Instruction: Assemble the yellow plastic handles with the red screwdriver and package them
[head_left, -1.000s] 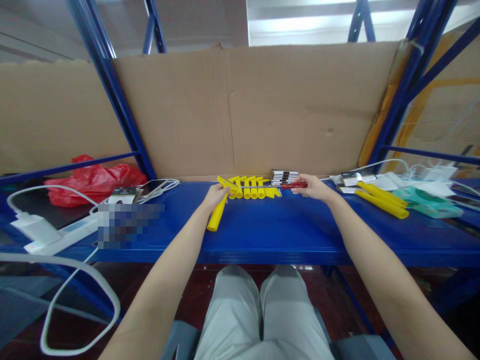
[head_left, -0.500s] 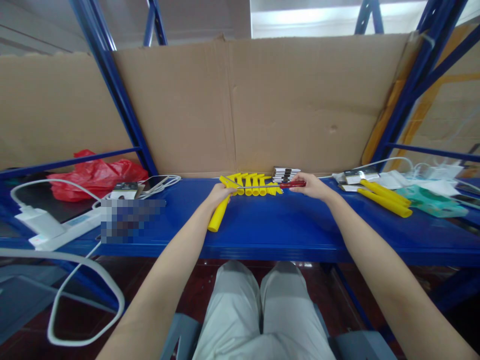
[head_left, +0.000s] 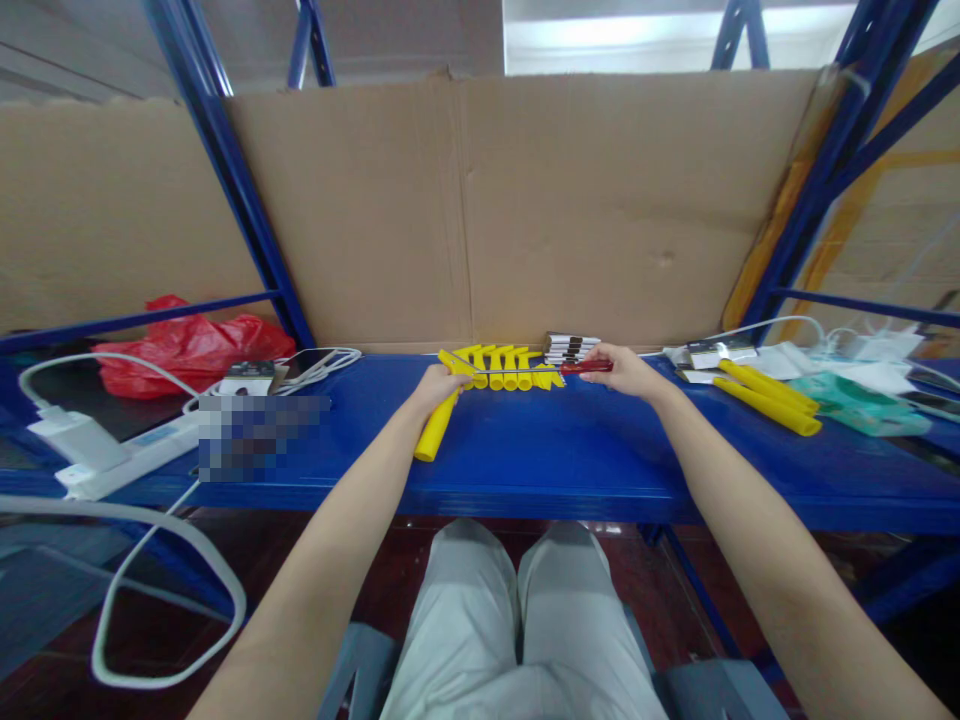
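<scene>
One smooth, bright-yellow tube, its round open end pointing to seven o'clock, is clamped in the fingers of the left hand over the blue worktop; the right hand's fingers grip a red-handled screwdriver, shaft towards nine o'clock.

A makeshift workstation in what appears to be a workshop or storeroom: blue metal rack posts frame a blue desk backed by cardboard, with a power strip and cables at the left, and a dark red, glossy floor beneath.
</scene>
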